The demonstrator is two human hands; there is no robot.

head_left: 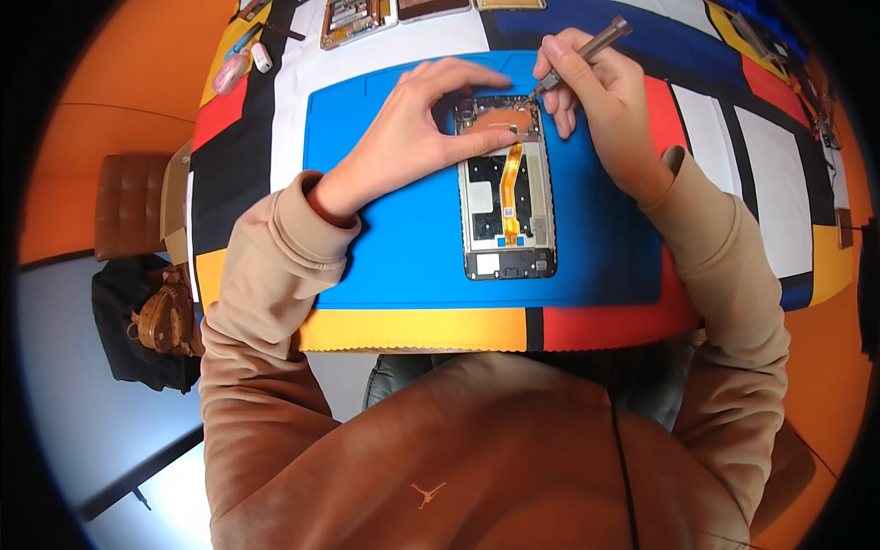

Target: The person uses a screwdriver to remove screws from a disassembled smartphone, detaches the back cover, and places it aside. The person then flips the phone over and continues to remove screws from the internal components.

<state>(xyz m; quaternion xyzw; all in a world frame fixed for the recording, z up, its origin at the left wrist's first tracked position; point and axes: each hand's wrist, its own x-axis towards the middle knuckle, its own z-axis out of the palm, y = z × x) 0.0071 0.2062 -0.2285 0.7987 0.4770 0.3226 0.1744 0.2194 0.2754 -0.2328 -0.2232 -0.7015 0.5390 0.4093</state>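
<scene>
An opened smartphone point(479, 234) lies on a blue work mat point(394, 247), its inner side up and its battery bay showing. An orange flex cable point(510, 188) runs down its middle. My left hand point(426, 115) curves over the phone's upper part, thumb resting on it below a copper-coloured patch and fingers at its top edge. In my right hand point(587, 87) is a grey screwdriver point(600, 44), gripped between thumb and fingers. It slants down to the left, with its tip at the phone's upper right corner. Whether the tip sits on a screw is too small to tell.
More opened phones point(357, 20) lie at the table's far edge. A pink object point(230, 73) and a small white item point(261, 58) sit at the far left, near pen-like tools. Cables and tools point(816, 105) crowd the far right. The colour-block tablecloth point(412, 330) ends just before me.
</scene>
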